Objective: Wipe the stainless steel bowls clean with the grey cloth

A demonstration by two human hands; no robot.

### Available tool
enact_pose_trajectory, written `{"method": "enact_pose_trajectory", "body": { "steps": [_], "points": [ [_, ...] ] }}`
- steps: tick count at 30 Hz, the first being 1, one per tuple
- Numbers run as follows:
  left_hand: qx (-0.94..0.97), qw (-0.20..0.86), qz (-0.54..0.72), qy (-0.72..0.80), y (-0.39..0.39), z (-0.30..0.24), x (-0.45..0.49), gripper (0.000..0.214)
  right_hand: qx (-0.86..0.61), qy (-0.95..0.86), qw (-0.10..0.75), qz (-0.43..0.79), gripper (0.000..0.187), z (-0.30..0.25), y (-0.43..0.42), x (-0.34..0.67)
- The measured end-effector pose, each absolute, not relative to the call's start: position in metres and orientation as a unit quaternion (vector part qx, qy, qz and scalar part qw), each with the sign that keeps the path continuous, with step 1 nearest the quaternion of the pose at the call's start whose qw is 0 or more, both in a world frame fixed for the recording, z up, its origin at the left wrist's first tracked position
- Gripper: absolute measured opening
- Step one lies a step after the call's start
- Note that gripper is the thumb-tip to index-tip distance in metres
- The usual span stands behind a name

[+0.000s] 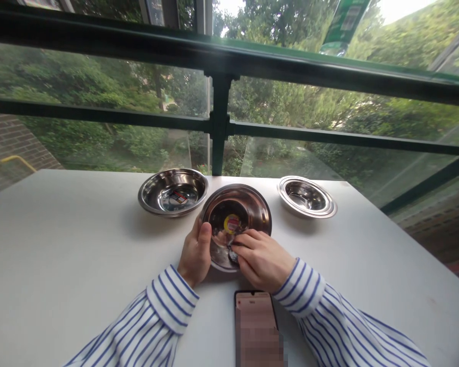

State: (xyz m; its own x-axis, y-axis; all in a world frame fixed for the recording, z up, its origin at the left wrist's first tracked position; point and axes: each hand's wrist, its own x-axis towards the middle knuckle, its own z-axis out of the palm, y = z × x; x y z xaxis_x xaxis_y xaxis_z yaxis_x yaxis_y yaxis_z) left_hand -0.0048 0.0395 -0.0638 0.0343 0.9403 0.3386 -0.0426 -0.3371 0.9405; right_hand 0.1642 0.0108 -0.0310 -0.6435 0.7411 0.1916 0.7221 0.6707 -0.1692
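Observation:
A shiny metal bowl (258,209) with a round yellow-and-red sticker (232,224) inside it is tilted toward me at the middle of the table. My left hand (197,252) grips its left rim, the thumb over the edge and the fingers behind. Inside the bowl, my right hand (262,257) has its fingers bent around a small silvery, coarse-textured pad (233,255) that looks like a steel scrubber. The pad lies against the lower inner wall and is partly hidden by the fingers.
Another metal bowl (153,196) with a label inside stands at the back left, and a wide-rimmed metal bowl (308,199) at the back right. Below my hands lies a phone (255,326) on the white table (80,255). Green railings (221,97) and glass rise behind the table.

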Motion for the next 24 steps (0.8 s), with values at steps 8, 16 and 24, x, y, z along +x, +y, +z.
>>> {"method": "enact_pose_trajectory", "body": {
  "steps": [8,16,24],
  "points": [
    [0.612,0.393,0.575,0.376,0.037,-0.0618,-0.0057,0.048,-0.428,-0.897,0.101,0.05,0.025,-0.0292,0.0095,0.1557],
    [0.607,0.39,0.582,0.375,0.038,-0.0638,-0.0062,0.048,-0.426,-0.899,0.096,0.033,0.025,-0.0283,0.0106,0.1548],
    [0.605,0.392,0.583,0.375,0.0389,-0.064,-0.008,0.045,-0.431,-0.898,0.089,0.013,0.026,-0.0275,0.0114,0.1551]
  ]
}}
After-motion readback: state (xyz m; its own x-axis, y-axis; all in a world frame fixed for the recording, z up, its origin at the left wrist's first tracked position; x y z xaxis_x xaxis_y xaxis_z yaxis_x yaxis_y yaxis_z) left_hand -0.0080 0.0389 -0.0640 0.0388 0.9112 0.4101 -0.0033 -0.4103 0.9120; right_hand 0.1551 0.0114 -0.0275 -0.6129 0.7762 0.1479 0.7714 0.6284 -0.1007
